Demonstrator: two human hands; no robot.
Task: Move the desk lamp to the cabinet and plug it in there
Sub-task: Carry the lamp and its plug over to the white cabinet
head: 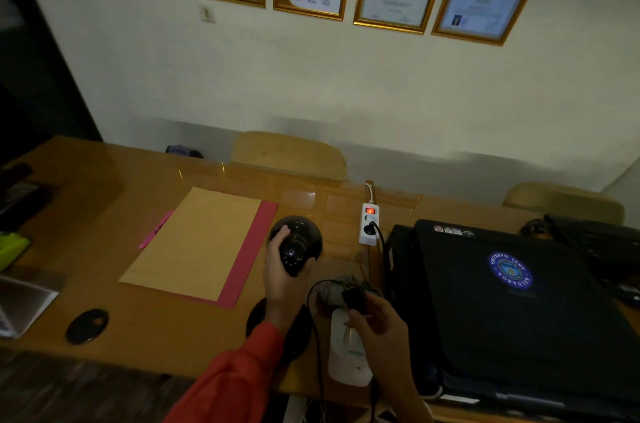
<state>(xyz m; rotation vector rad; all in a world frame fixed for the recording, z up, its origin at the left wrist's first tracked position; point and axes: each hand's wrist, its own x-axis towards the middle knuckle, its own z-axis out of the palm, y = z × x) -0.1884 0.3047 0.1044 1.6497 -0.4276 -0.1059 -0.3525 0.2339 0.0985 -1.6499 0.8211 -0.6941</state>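
Note:
The black desk lamp (pixel 297 242) stands near the front of the wooden desk (pixel 138 201), its round base (pixel 258 322) partly hidden under my arm. My left hand (pixel 282 279) grips the lamp's dark domed head from the side. My right hand (pixel 377 325) holds a small black box (pixel 355 299) on the lamp's black cord (pixel 313 315). A white power strip (pixel 369 223) with a lit red switch lies behind, with one black plug (pixel 370 228) in it. No cabinet is in view.
A tan envelope on a pink folder (pixel 204 242) lies left of the lamp. A closed black laptop (pixel 512 301) fills the right side. A white device (pixel 348 353) sits under my right hand. A black oval object (pixel 87 325) lies front left. Two chair backs (pixel 289 154) stand behind the desk.

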